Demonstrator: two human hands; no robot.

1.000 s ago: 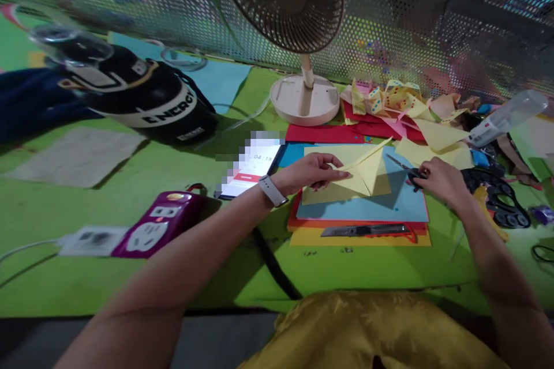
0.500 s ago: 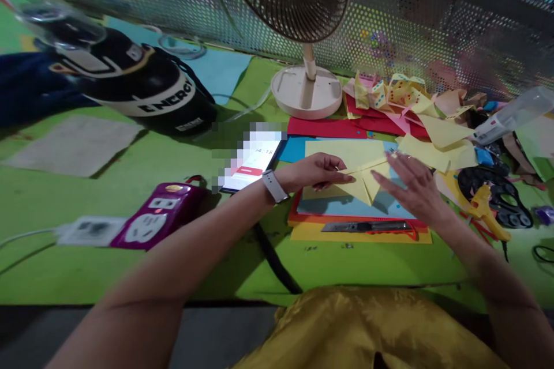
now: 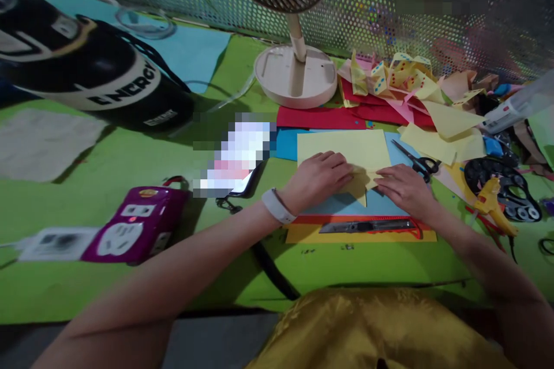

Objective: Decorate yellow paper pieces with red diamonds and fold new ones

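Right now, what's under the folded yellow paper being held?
Parts of a flat yellow sheet and light blue paper show; the folded yellow paper, left hand and right hand cover the rest.

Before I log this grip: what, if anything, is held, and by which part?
A folded pale-yellow paper: the left hand grips its left end, the right hand its right end; exact contact is partly hidden.

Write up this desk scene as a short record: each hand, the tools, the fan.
Left hand: fingers on folded yellow paper
Right hand: fingers at the same paper's right end
Scissors: lying just beyond right hand, not held
Cutter: on coloured sheets
Glue gun: right of right hand
Fan: standing beyond the papers
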